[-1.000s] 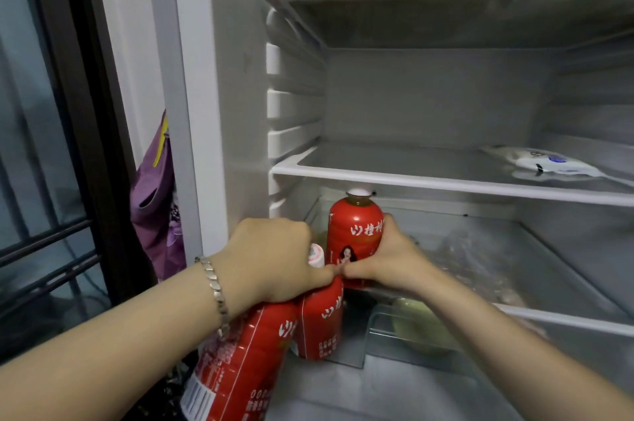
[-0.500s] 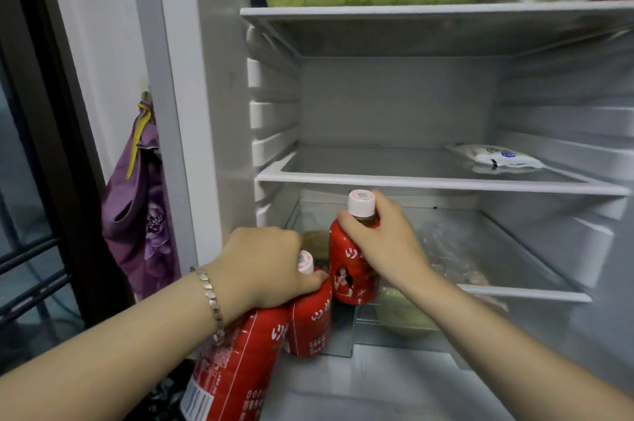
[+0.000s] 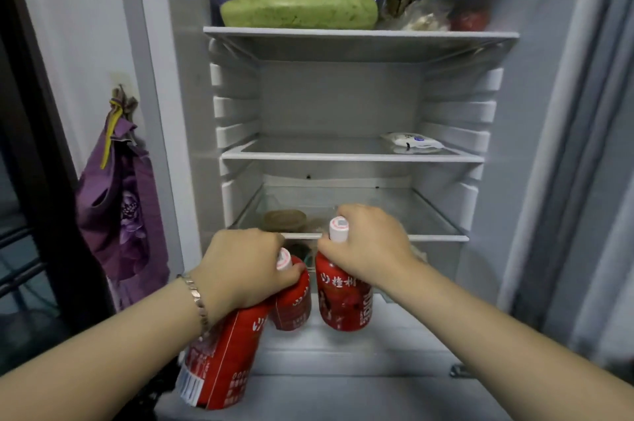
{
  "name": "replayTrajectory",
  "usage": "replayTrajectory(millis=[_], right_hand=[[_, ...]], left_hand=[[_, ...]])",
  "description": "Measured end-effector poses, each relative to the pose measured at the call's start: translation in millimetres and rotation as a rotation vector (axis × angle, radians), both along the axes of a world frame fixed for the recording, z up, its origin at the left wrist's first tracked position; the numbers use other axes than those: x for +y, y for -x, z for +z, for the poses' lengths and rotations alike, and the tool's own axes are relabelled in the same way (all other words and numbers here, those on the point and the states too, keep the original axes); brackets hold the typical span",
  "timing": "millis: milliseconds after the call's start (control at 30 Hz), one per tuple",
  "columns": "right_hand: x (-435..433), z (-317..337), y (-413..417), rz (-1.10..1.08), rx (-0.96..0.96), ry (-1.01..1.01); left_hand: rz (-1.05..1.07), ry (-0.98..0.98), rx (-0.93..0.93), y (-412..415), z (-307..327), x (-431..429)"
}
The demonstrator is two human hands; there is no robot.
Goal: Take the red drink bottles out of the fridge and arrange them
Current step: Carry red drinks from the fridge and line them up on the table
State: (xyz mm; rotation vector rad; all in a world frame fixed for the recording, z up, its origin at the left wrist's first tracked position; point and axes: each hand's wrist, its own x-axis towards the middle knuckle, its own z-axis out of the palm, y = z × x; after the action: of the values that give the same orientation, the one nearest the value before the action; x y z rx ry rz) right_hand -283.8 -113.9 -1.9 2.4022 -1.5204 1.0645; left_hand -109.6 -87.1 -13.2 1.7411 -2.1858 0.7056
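My left hand [image 3: 240, 269] grips two red drink bottles by their tops: a near one [image 3: 219, 362] hanging below my wrist and a second [image 3: 293, 305] with a white cap beside my fingers. My right hand [image 3: 368, 245] holds a third red bottle [image 3: 343, 300] by its neck, its white cap sticking up between my fingers. All three bottles hang in front of the open fridge [image 3: 535, 111], just outside its lowest glass shelf [image 3: 429, 237].
A green block [image 3: 298, 10] and bagged food lie on the top shelf. A white packet [image 3: 413, 142] lies on the middle shelf. A brown round item [image 3: 284, 220] sits on the lowest shelf. A purple bag [image 3: 116, 208] hangs on the wall at left.
My right hand has lifted the third bottle off the lowest shelf and drawn it out of the fridge towards me. The camera has pulled back and tilted up.
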Motion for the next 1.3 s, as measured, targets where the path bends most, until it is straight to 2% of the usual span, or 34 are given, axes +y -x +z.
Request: replayTrajectory(millis=[333,567,733,833,967,1167,1300], right_hand=[[129,-25,93,-0.074,0.043,-0.151],[225,-24,163,-0.185,0.143,-0.157],[304,-41,219,-0.307,0.114,-0.124],[343,-57,250,-0.385,0.078,-0.171],[379,-72,296,-0.474,0.175,-0.231],[413,-90,362,-0.665,0.304,-0.442],[417,-104,379,-0.697,0.309,-0.402]], left_hand=[[0.068,0.002,0.06,82,-21,143],[-0.009,-0.06,0.067,139,-23,219],[-0.138,-0.039,0.103,174,-27,270],[-0.19,-0.072,0.14,188,-37,296],[-0.215,-0.097,0.156,209,-47,324],[-0.251,-0.101,0.127,248,-55,363],[-0.243,-0.092,0.146,264,-56,381]])
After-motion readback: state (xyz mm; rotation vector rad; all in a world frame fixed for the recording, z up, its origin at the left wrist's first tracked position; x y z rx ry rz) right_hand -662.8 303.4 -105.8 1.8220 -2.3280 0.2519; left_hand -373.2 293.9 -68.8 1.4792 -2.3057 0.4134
